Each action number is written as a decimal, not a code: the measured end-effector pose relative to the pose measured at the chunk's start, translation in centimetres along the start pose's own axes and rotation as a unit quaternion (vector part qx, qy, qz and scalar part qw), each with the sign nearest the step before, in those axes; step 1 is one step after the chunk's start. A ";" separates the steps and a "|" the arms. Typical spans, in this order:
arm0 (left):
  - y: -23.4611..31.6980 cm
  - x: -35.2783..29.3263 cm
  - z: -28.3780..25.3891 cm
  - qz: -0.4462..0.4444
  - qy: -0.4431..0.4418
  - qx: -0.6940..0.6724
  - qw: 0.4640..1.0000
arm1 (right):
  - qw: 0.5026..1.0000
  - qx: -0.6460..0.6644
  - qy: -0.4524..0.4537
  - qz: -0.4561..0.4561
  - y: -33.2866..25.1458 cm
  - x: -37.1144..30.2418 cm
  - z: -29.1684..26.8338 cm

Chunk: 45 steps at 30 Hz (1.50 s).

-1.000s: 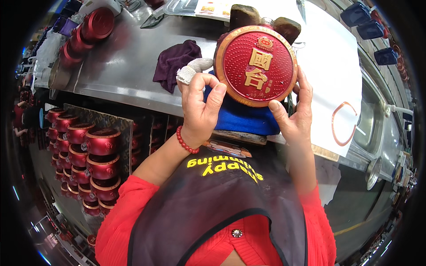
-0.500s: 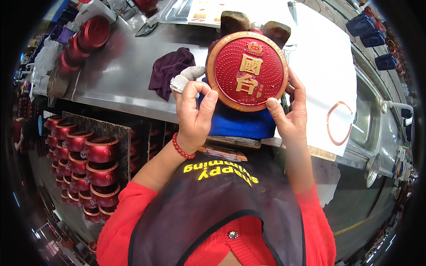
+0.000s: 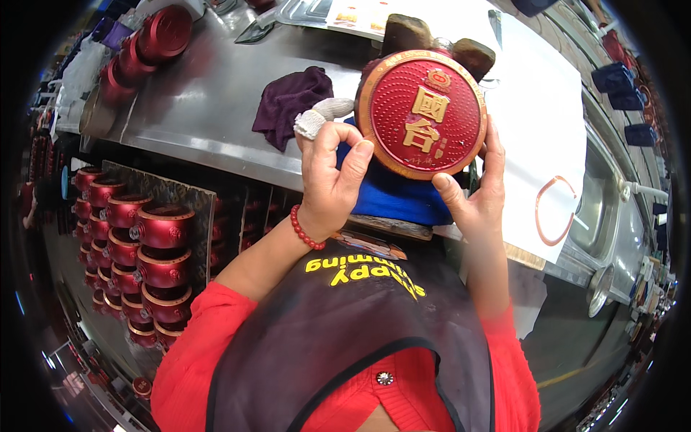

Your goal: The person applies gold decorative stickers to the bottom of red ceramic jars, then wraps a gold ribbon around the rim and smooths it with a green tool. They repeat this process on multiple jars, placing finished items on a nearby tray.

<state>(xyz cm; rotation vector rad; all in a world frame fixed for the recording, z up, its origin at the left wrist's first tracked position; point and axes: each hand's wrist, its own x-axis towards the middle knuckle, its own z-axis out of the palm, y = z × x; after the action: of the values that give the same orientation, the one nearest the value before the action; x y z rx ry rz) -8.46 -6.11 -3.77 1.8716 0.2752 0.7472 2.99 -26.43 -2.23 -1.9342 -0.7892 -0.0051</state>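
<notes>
A round, drum-shaped red bottle point(image 3: 396, 108) with a gold rim and raised gold characters leans with its face toward me, on a blue cloth pad point(image 3: 392, 198). Two dark brown blocks point(image 3: 405, 34) stand behind its neck. My left hand point(image 3: 330, 169) is at its lower left, thumb and forefinger pinched close to the rim. What is between them, if anything, is too small to name. A white knit finger cover point(image 3: 324, 115) on that hand reaches the rim. My right hand point(image 3: 481, 198) grips the lower right edge, fingertips partly hidden behind it.
A purple cloth point(image 3: 291, 104) lies on the steel worktop point(image 3: 201, 108) to the left. An orange-brown ring strip point(image 3: 540, 216) rests on a white sheet point(image 3: 536, 129) at right, beside a sink point(image 3: 601, 194). Red drum bottles point(image 3: 165, 227) are stacked lower left; more red pieces point(image 3: 164, 34) stand upper left.
The whole view has shifted, so the bottle and both hands appear farther right. My right thumb has slid down off the bottle's face to its lower edge. The left pinch looks much the same.
</notes>
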 end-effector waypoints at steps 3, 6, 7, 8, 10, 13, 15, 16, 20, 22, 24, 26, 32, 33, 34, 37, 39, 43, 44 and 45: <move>-0.1 0.1 0.0 0.018 0.006 0.006 1.000 | 0.999 0.027 0.008 0.033 -0.3 0.0 0.2; -0.2 0.2 0.0 0.024 0.010 0.005 1.000 | 1.000 0.012 -0.003 0.021 -0.5 0.1 0.3; -0.2 0.1 0.0 0.029 0.005 -0.009 1.000 | 1.000 0.007 -0.010 0.023 -0.6 0.1 0.2; -0.2 0.1 0.0 0.033 0.003 -0.013 0.999 | 1.000 0.001 -0.017 0.026 -0.7 0.1 0.2; -0.2 0.0 0.2 0.068 0.012 0.036 0.997 | 0.998 -0.020 -0.014 0.051 -0.8 -0.1 0.2; -0.4 0.1 0.5 0.039 0.013 0.045 0.998 | 0.998 -0.017 -0.007 0.064 -0.9 -0.2 0.3; -0.5 0.2 0.7 0.065 0.032 0.053 0.996 | 0.998 -0.006 -0.005 0.069 -1.0 -0.2 0.4; -0.5 0.3 0.7 0.068 0.035 0.049 0.996 | 0.997 -0.002 -0.004 0.073 -1.0 -0.2 0.4; -0.5 0.4 0.8 0.067 0.041 0.045 0.996 | 0.997 -0.002 -0.006 0.073 -1.2 -0.1 0.4; -0.5 0.4 0.8 0.058 0.038 0.043 0.997 | 0.997 0.012 -0.008 0.074 -1.3 -0.1 0.4; -0.4 0.3 0.8 0.041 0.030 0.039 0.998 | 0.997 0.018 -0.006 0.078 -1.4 0.0 0.5; -0.4 0.3 0.8 0.045 0.031 0.040 0.998 | 0.997 0.025 -0.006 0.079 -1.5 0.0 0.6; -0.5 0.4 0.6 0.034 0.016 0.019 0.999 | 0.996 0.045 -0.002 0.080 -1.4 -0.1 0.6; -0.5 0.4 0.5 0.033 0.011 0.018 0.999 | 0.996 0.046 -0.001 0.079 -1.4 -0.1 0.7; -0.5 0.4 0.4 0.023 0.004 0.011 1.000 | 0.996 0.048 -0.001 0.077 -1.3 -0.1 0.7; -0.5 0.3 0.4 0.011 -0.004 -0.002 1.000 | 0.997 0.027 0.004 0.073 -1.2 -0.1 0.7; -0.7 0.2 0.5 0.005 -0.010 -0.004 1.000 | 0.996 0.039 0.003 0.077 -1.2 -0.1 0.7; -1.1 0.5 0.8 0.029 0.024 -0.023 0.999 | 0.997 0.030 0.002 0.075 -1.2 -0.1 0.6; -1.1 0.5 0.8 0.027 0.023 -0.028 0.999 | 0.997 0.030 0.001 0.076 -1.2 -0.1 0.6; -1.0 0.5 0.8 0.025 0.023 -0.033 0.999 | 0.997 0.030 0.001 0.077 -1.2 -0.1 0.6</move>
<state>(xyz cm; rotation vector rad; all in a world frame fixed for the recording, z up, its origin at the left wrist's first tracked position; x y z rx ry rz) -7.41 -6.02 -4.64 1.8064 0.2327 0.8250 2.12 -25.64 -1.63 -1.9323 -0.6303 0.1087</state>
